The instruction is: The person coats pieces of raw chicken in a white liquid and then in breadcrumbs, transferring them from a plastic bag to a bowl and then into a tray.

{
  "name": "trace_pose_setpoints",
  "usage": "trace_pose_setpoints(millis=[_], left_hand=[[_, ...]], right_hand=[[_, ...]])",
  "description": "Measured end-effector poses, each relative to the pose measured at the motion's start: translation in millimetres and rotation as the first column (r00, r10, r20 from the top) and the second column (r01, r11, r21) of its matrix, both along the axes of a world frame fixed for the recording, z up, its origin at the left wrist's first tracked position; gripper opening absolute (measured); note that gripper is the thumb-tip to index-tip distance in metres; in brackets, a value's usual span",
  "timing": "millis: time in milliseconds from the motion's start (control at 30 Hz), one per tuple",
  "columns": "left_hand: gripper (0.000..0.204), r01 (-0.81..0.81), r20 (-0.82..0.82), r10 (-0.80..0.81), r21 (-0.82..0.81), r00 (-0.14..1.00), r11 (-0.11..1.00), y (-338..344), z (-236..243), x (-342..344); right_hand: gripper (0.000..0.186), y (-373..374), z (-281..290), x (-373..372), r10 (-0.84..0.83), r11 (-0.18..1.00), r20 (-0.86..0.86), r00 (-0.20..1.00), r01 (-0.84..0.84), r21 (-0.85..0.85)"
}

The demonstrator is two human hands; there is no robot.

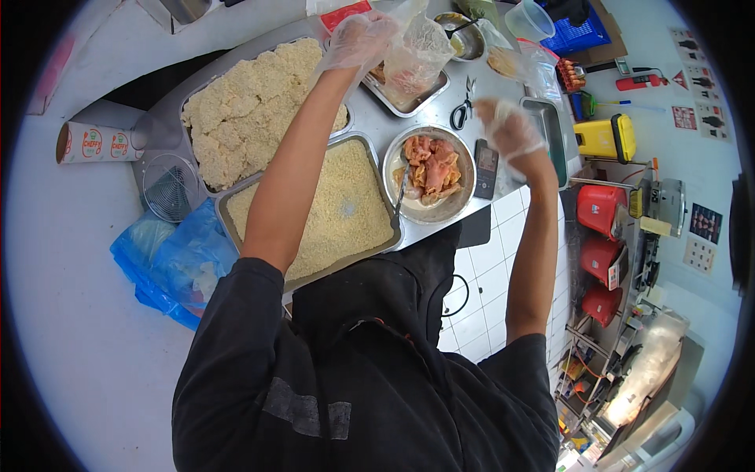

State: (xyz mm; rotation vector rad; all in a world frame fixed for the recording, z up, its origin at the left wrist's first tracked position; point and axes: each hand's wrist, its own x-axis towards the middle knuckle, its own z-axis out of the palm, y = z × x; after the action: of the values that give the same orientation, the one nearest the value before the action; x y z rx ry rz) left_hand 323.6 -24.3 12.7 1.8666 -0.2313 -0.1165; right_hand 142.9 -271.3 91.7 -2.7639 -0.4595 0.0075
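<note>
My left hand (363,39), in a clear plastic glove, grips a clear plastic bag (421,59) at the far side of the table. The bag hangs over a metal tray (409,108) and hides much of it. My right hand (515,134), also gloved, is raised above the table's right part, near black-handled scissors (459,116) and a dark phone-like device (485,169). Motion smears its fingers. Between my arms stands a round metal bowl (388,175) of raw meat pieces (432,169) in pale liquid, with a spoon handle (401,189) leaning out.
Under my left forearm lies a tray of pale crumbs (338,204); beyond it is a tray heaped with crumb-coated pieces (252,106). A wire strainer (169,189) and blue plastic bag (185,256) sit at left. A dark rectangular tray (560,157) is at right.
</note>
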Motion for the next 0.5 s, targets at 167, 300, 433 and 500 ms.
trace_pose_setpoints(millis=[167, 300, 433, 500], left_hand=[[0.037, 0.033, 0.056, -0.030, -0.060, 0.998, 0.998, -15, -30, 1], [0.039, -0.115, 0.469, 0.094, 0.015, 0.878, 0.993, -4, -64, 15], [0.036, -0.035, 0.078, 0.019, 0.204, 0.997, 0.978, -20, -52, -3], [0.037, -0.018, 0.049, 0.014, 0.088, 0.999, 0.996, -43, -63, -3]], right_hand=[[0.023, 35, -6, 116, 0.081, 0.996, 0.196, 0.977, -0.087, 0.023], [0.029, 87, -44, 180, 0.179, 0.730, -0.231, 0.956, -0.286, -0.621], [0.045, 49, -139, 200, 0.213, 0.773, -0.104, 0.971, -0.233, -0.591], [0.048, -8, -201, 214, 0.126, 0.859, 0.021, 0.992, -0.099, -0.503]])
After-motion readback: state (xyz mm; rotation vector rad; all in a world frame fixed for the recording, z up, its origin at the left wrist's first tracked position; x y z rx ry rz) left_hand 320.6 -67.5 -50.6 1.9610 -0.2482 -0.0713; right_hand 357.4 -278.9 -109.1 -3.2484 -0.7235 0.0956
